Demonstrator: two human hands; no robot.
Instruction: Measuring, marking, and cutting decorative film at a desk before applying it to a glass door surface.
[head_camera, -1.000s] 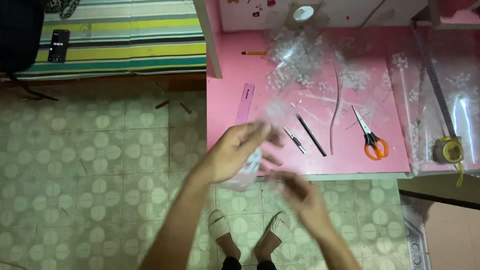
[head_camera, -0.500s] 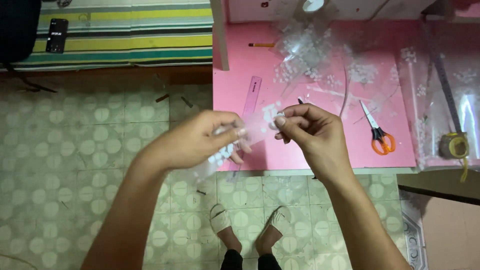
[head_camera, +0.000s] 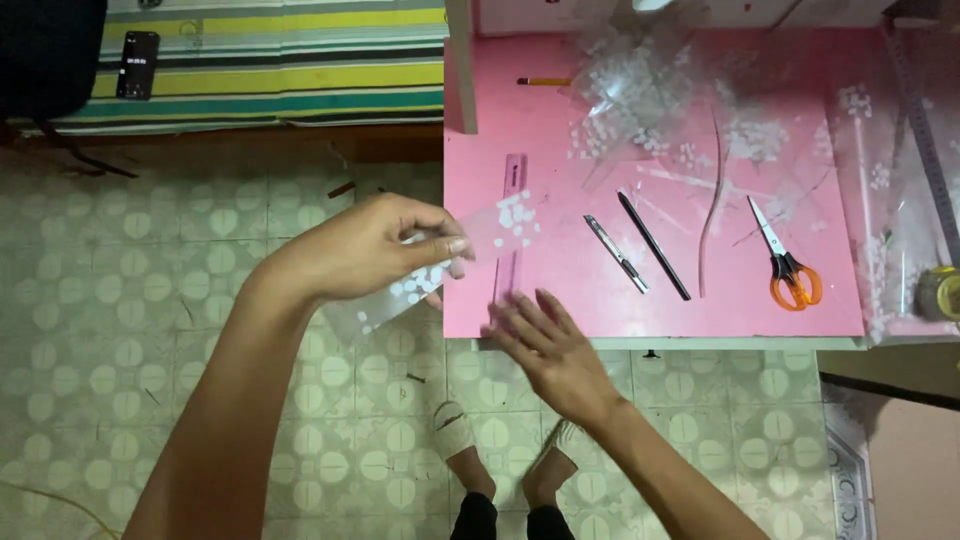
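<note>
Left hand pinching dotted clear strip, ruler, scissors nearby

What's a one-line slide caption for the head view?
Left hand holds a clear dotted strip; right hand open at pink table edge.

Pink table carries orange-handled scissors, a craft knife, a black pen-like stick, a pencil near the back edge and a purple ruler. Small white pieces lie scattered among clear plastic sheets. Yellowish roll, possibly tape, at the right edge. Striped cloth with a dark phone on it, upper left. Patterned tile floor below
</note>
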